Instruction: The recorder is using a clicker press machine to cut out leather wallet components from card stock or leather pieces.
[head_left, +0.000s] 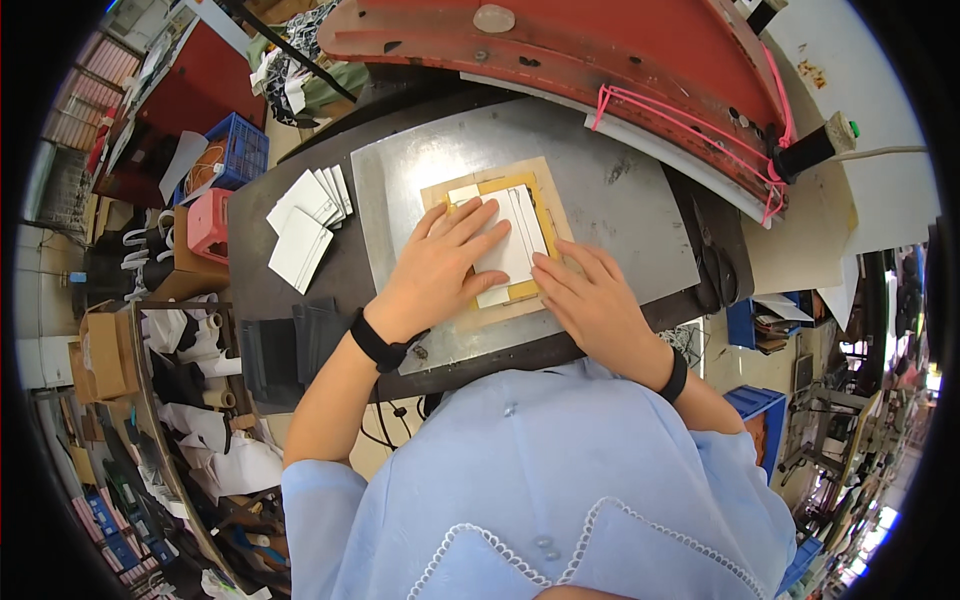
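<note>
A flat white piece (515, 230) with thin dark lines lies inside a yellow frame (549, 222) on a square tan board (560, 190). My left hand (440, 258) rests on the white piece's left side, fingers spread, palm down, thumb near its lower edge. From the right, my right hand (598, 300) touches the piece's right edge with outstretched fingertips. Neither hand is closed around anything. Part of the piece and the board's lower left are hidden under my hands. To the left lies a fanned stack of similar white pieces (302, 245).
The board sits on a grey metal plate (400, 170) on a dark table. A red machine arm (620, 60) with pink cord (690, 120) spans the far side. Black scissors (712, 275) lie at the right, dark flat pieces (275, 358) at the near left.
</note>
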